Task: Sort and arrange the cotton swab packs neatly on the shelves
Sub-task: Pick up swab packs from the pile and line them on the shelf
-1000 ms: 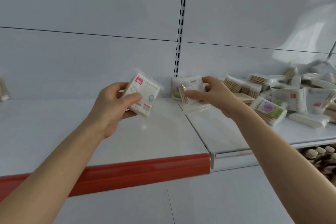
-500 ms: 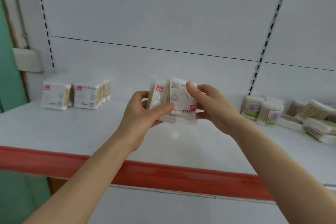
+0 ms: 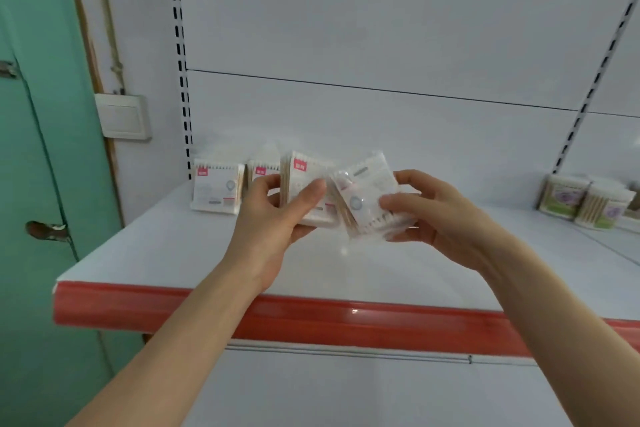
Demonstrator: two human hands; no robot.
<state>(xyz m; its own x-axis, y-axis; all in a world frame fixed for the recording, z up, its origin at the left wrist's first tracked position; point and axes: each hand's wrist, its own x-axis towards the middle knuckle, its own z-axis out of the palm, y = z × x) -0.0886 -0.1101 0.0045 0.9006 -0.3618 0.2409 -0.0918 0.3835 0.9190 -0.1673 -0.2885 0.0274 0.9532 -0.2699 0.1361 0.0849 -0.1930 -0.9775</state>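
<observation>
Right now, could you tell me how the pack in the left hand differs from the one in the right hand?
The left pack, in the left hand, stands upright; the right pack, in the right hand, tilts. The left pack shows a clear red label on top; the right pack only a pink blur. Both are white swab packs.
</observation>
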